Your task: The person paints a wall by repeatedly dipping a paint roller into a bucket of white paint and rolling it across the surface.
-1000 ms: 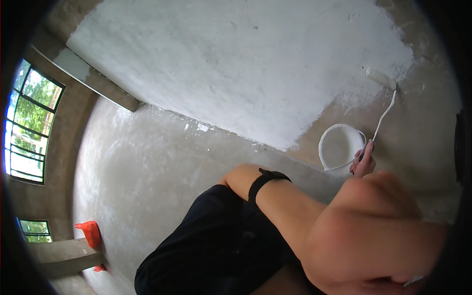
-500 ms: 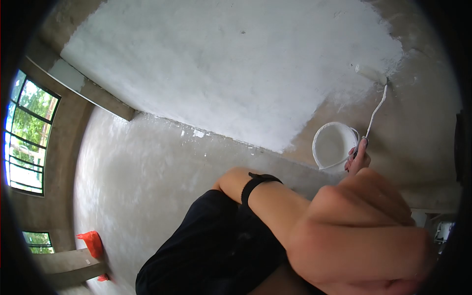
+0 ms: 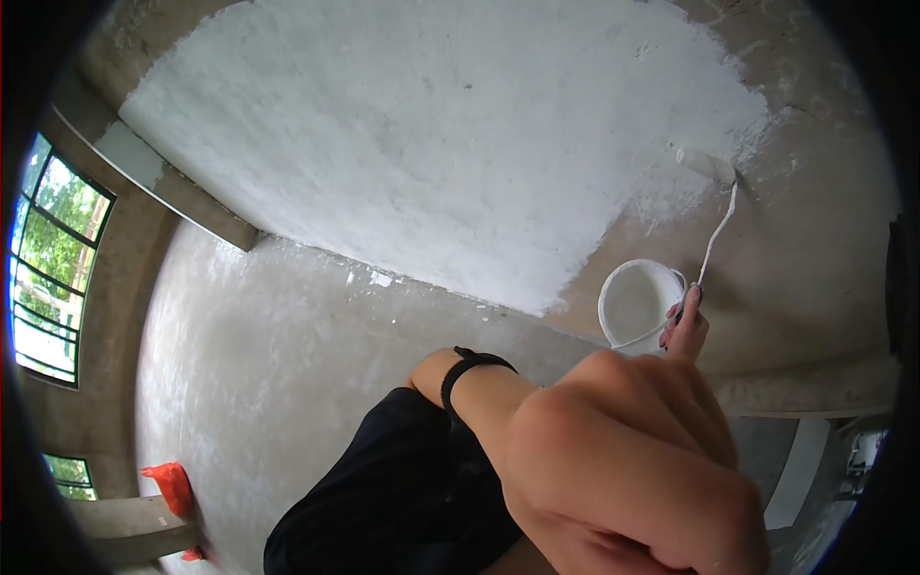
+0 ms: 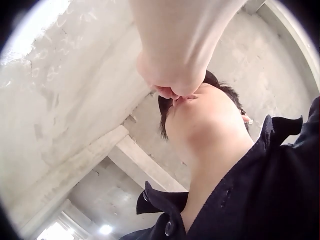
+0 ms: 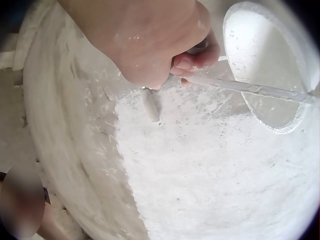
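Note:
The right hand (image 3: 686, 333) grips the dark handle of a paint roller (image 3: 707, 165). Its white sleeve lies at the edge of the white coat on the wall, and a pale wire frame runs down to the hand. Beside that hand, a white bucket (image 3: 604, 305) holds pale paint. In the right wrist view, the bucket's white bail (image 5: 250, 88) runs right up to the curled fingers. Close to the head camera, the left hand (image 3: 623, 431) is bent with knuckles outward. The left wrist view shows its curled fingers (image 4: 167, 93) at the person's face, nothing held.
A broad white patch (image 3: 402, 144) covers much of the bare grey wall. Paint flecks mark the concrete floor (image 3: 278, 355) along the wall's foot. A bent leg in dark cloth (image 3: 383, 489) is below. Orange bags (image 3: 172, 489) sit by a ledge at far left, below windows (image 3: 59, 259).
The left hand has shifted left and down across the head view. Roller, bucket and right hand have drifted left in the picture together with the wall; the right hand keeps its grip.

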`<move>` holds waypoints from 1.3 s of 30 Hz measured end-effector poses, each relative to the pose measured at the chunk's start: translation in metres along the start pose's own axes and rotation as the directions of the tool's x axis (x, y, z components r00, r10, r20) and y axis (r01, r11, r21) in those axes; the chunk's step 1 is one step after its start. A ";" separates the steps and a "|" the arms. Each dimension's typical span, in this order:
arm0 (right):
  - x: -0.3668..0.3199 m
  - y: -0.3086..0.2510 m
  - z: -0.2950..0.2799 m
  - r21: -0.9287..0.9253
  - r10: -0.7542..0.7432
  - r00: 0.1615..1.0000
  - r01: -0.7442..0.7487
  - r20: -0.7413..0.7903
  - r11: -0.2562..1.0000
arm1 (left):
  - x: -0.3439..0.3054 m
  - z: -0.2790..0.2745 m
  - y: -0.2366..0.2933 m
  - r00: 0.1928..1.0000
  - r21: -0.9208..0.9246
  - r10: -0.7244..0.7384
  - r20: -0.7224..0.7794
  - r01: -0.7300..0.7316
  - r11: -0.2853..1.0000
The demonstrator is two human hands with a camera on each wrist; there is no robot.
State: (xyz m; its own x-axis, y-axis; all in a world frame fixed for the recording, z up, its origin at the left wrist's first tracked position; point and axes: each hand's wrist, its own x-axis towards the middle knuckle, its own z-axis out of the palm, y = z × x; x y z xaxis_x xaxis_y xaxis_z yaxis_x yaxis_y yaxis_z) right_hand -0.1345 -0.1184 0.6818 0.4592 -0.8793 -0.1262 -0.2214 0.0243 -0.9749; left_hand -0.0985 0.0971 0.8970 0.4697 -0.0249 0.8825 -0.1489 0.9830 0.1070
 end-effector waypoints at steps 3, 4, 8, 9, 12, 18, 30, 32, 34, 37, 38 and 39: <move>0.002 0.002 -0.001 -0.016 -0.004 1.000 0.005 0.014 1.000 | 0.000 -0.003 0.004 0.993 -0.038 -0.115 0.025 0.116 0.993; 0.000 0.001 0.000 -0.014 0.000 1.000 0.000 0.010 1.000 | -0.001 -0.004 0.005 0.988 -0.051 -0.152 0.034 0.154 0.987; -0.001 -0.001 0.000 0.002 0.023 1.000 -0.023 0.001 1.000 | -0.001 -0.012 0.003 0.954 0.041 -0.259 0.154 0.256 0.966; -0.001 -0.002 0.001 -0.002 0.027 1.000 -0.027 0.004 1.000 | 0.000 -0.012 0.004 0.944 0.072 -0.281 0.173 0.272 0.960; 0.000 -0.001 0.004 -0.052 -0.036 0.999 0.034 -0.023 0.998 | 0.007 -0.004 0.002 0.910 0.034 -0.350 0.224 0.351 0.936; 0.006 0.005 0.000 0.016 0.045 0.999 -0.044 -0.031 0.999 | -0.005 0.013 -0.019 0.963 -0.015 -0.259 0.079 0.261 0.965; -0.010 -0.005 0.006 0.023 -0.072 0.997 0.073 -0.021 0.997 | -0.020 0.019 -0.024 0.985 0.040 -0.152 -0.083 0.156 0.987; -0.010 -0.004 0.005 0.043 -0.073 0.997 0.074 -0.026 0.996 | -0.024 0.018 -0.024 0.968 -0.001 -0.251 -0.022 0.251 0.968; -0.008 -0.003 0.005 0.029 -0.072 0.997 0.073 -0.021 0.997 | -0.026 0.019 -0.028 0.969 -0.027 -0.247 0.013 0.247 0.969; -0.009 -0.003 0.007 0.015 -0.057 0.998 0.058 -0.036 0.998 | -0.028 0.019 -0.030 0.966 -0.045 -0.259 0.023 0.259 0.965; -0.007 -0.002 0.007 0.013 -0.055 0.998 0.055 -0.026 0.998 | -0.029 0.019 -0.030 0.965 -0.045 -0.261 0.022 0.262 0.964; -0.004 0.000 0.004 0.013 -0.064 0.998 0.064 -0.023 0.998 | -0.030 0.019 -0.030 0.964 -0.048 -0.265 0.019 0.265 0.963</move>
State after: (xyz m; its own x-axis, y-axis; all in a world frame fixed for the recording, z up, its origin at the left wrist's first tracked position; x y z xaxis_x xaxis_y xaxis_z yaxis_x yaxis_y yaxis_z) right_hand -0.1326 -0.1123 0.6817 0.4527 -0.8897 -0.0598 -0.1800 -0.0255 -0.9833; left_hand -0.1248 0.0653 0.8761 0.4761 -0.2875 0.8311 0.0231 0.9488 0.3150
